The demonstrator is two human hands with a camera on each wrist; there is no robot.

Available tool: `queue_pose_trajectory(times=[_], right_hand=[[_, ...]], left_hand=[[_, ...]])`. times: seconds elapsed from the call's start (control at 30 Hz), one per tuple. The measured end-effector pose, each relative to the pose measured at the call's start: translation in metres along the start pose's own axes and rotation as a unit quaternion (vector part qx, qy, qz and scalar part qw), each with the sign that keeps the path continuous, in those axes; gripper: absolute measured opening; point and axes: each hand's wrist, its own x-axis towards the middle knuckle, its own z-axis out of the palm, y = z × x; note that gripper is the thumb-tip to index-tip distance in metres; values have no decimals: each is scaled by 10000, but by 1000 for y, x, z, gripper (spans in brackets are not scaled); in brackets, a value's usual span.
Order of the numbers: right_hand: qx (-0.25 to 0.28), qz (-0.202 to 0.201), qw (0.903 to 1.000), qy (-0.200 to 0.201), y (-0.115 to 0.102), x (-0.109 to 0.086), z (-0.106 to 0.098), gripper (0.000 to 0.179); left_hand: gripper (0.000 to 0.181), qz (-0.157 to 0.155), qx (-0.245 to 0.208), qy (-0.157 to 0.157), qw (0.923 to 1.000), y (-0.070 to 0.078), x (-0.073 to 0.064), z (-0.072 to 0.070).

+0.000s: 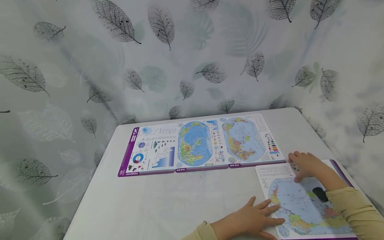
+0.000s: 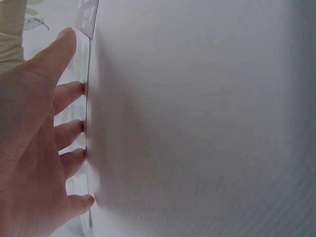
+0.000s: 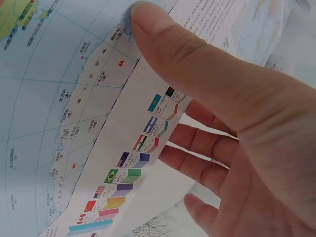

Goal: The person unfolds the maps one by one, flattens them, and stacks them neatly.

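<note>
In the head view, a printed world map sheet [image 1: 303,200] with a purple edge lies at the table's right. My right hand [image 1: 304,165] holds its far edge. In the right wrist view, the thumb [image 3: 163,34] lies across the printed side, and the fingers [image 3: 192,143] meet the margin beside a row of small flags [image 3: 123,175]. My left hand [image 1: 249,218] rests at the map's left side with fingers spread. In the left wrist view, its straight fingertips [image 2: 79,126] line the sheet's thin edge.
A longer purple-bordered sheet [image 1: 156,150] with charts and two world maps lies along the back of the white table [image 1: 168,203]. Its right end comes close to my right fingers. Leaf-patterned cloth [image 1: 216,90] hangs behind and at both sides.
</note>
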Motion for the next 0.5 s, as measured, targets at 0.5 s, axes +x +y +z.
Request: queue_pose_trajectory(times=[0.5], right_hand=[[-609,-216,9956,678,-6,-16,-11,58]], left_hand=[[63,-82,117,-28,9999,2,0,-2]])
